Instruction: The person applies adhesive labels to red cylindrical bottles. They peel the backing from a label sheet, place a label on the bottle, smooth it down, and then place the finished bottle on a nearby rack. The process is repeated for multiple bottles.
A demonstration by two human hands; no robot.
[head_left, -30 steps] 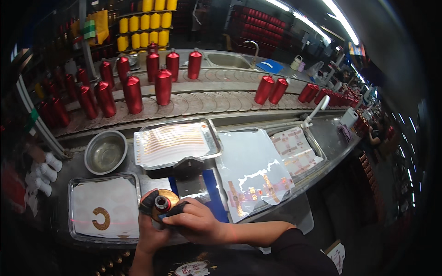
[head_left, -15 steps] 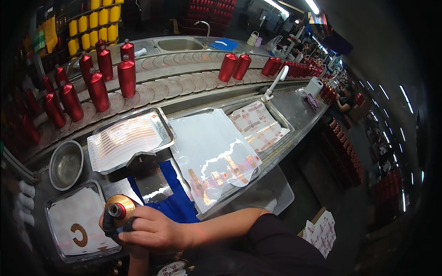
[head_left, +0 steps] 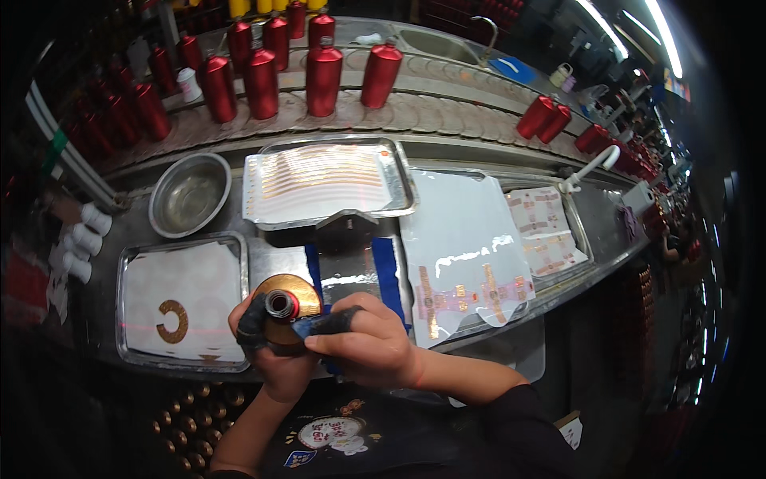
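A bottle (head_left: 289, 289) with a gold shoulder and a threaded mouth ringed in red stands in front of me, its mouth facing up toward me. My left hand (head_left: 275, 363), dark covers on its fingers, is wrapped around the bottle from the left and below. From the right, my right hand (head_left: 367, 343) presses its closed, dark-covered fingertips to the shoulder beside the neck. Something small and bluish shows at those fingertips; I cannot make out what it is. Left of the bottle, a gold C-shaped label (head_left: 172, 322) lies on a white sheet in a metal tray (head_left: 122, 319).
A metal bowl (head_left: 190, 195), a tray of gold-striped label sheets (head_left: 319, 180) and a large label sheet (head_left: 455, 215) lie around the bench. Behind runs a conveyor (head_left: 447, 112) with red bottles (head_left: 325, 80). A white faucet (head_left: 590, 168) rises at right. A blue cloth (head_left: 387, 271) lies beyond my hands.
The view has swung left, bringing bench and bottles rightward in the picture. My right hand has drawn back from over the bottle, and its fingertips now press beside the neck.
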